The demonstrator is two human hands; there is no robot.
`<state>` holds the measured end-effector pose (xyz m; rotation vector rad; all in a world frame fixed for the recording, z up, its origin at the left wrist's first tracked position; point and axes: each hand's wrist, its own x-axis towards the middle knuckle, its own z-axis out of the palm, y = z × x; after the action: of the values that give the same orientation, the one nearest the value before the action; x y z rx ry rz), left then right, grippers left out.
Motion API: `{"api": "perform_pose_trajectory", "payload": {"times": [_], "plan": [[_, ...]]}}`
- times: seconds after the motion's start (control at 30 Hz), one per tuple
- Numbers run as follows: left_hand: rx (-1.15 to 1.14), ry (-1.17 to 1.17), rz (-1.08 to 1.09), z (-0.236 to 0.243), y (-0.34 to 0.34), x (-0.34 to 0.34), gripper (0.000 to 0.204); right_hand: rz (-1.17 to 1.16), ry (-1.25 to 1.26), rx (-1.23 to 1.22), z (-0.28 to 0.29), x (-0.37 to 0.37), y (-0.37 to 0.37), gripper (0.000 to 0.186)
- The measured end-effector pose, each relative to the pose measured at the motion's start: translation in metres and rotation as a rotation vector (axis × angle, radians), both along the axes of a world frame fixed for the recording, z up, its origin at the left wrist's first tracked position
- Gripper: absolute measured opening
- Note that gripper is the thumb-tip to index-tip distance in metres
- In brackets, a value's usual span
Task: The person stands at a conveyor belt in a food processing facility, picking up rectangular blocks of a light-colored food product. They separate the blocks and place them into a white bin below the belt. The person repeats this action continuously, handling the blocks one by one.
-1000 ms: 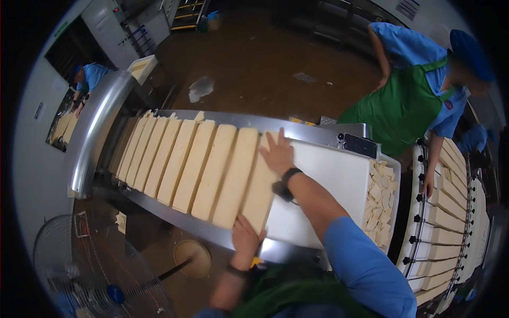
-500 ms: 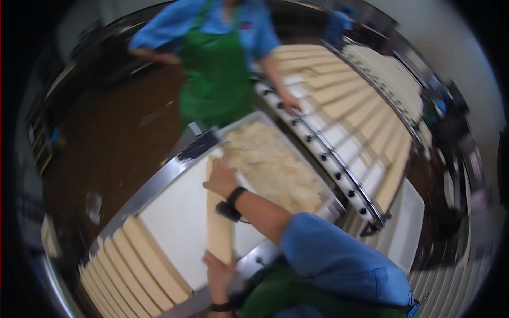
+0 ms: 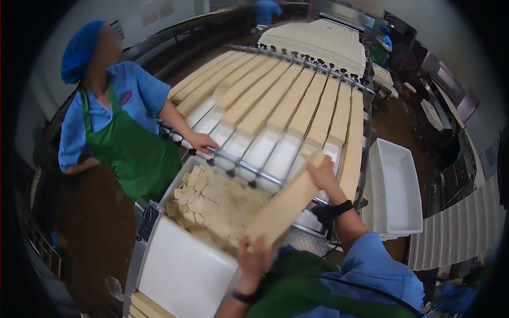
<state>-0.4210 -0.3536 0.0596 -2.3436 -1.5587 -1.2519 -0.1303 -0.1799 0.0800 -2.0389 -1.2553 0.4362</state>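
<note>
My left hand (image 3: 253, 258) grips the lower end of a long pale dough-like slab (image 3: 283, 204), its fingers slightly blurred. Higher up and to the right, my right hand (image 3: 324, 175) holds the slab's other end. The slab is raised at a slant above the right side of a bin of pale broken scraps (image 3: 199, 193). Beyond it lies a rack (image 3: 249, 159) with metal rods, black knobs and several long pale slabs (image 3: 262, 114) in rows. Below the bin is a white conveyor surface (image 3: 185, 275), with more slabs at the bottom edge.
A co-worker (image 3: 119, 138) in a green apron stands on the left, one hand on the rack's rail. Stacked white tubs (image 3: 397, 185) and a ribbed panel (image 3: 456, 228) are on the right. Other workers (image 3: 382, 45) are farther back.
The view has swung right from the conveyor's row of slabs to the rack. Both my hands have lifted one slab off the conveyor and carried it rightward, over the scrap bin toward the rack.
</note>
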Motion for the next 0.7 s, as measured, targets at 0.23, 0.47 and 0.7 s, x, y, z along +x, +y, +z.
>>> {"api": "perform_pose_trajectory", "payload": {"times": [0.23, 0.47, 0.7], "plan": [[-0.512, 0.120, -0.758, 0.020, 0.047, 0.084, 0.033, 0.197, -0.523, -0.435, -0.005, 0.114, 0.033, 0.058], [-0.503, 0.301, -0.771, 0.017, 0.098, 0.135, 0.055, 0.243, -0.753, -0.195, -0.020, 0.134, 0.023, 0.051], [-0.402, 0.258, -0.809, 0.004, 0.112, 0.131, 0.026, 1.015, -0.260, 0.146, 0.064, 0.058, -0.064, 0.040]]}}
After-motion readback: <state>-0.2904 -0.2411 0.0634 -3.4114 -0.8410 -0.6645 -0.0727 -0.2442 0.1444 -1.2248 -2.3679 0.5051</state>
